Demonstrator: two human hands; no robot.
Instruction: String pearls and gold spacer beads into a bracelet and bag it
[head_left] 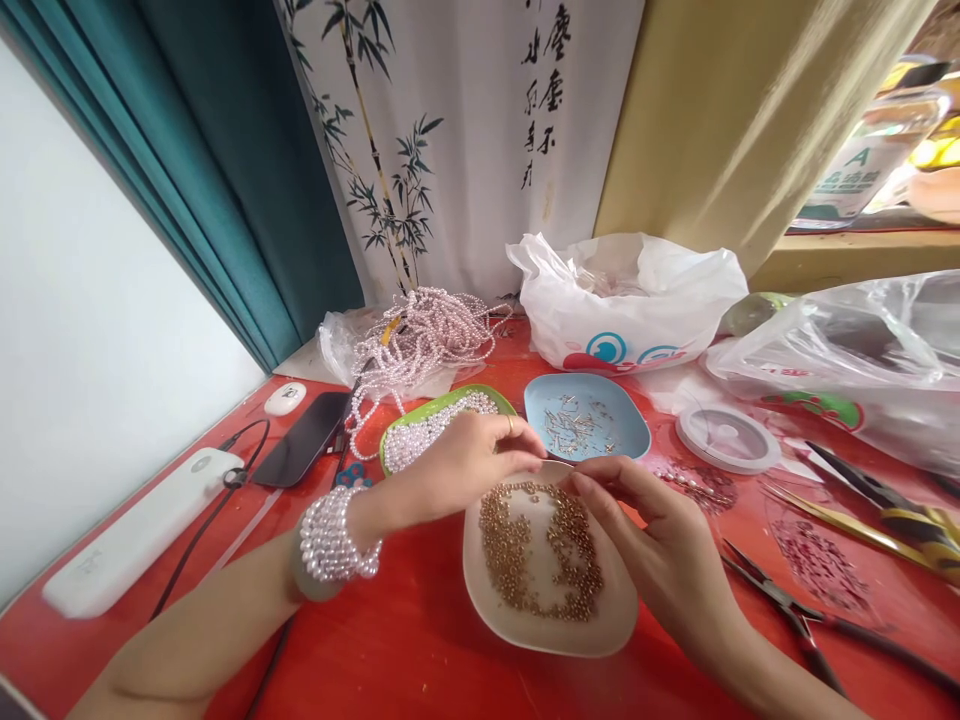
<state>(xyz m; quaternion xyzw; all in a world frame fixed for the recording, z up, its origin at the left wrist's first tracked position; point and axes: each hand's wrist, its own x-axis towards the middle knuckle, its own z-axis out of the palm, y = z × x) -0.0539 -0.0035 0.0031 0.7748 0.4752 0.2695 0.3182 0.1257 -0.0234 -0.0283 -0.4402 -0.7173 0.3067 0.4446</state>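
My left hand (472, 450) is closed in a pinch above the far rim of a white dish (499, 630) with small gold beads (506, 555). My right hand (645, 515) pinches with thumb and forefinger over the same rim, a short way to the right. A thin line shows between the two pinches, too small to name. Behind my left hand lies a green dish (504, 402) of white pearl beads (420, 438). Just beyond the fingertips is a blue dish (634, 420) with small metal pins (574, 425). Wound round my left wrist is a strand of pearl beads (337, 535).
Pink bead strands (439, 335) are heaped at the back. Plastic bags (630, 300) stand behind the blue dish. Pliers (787, 605), gold tweezers (847, 520) and a round clear lid (727, 438) lie right. A phone (304, 440) and a white power strip (142, 530) lie left.
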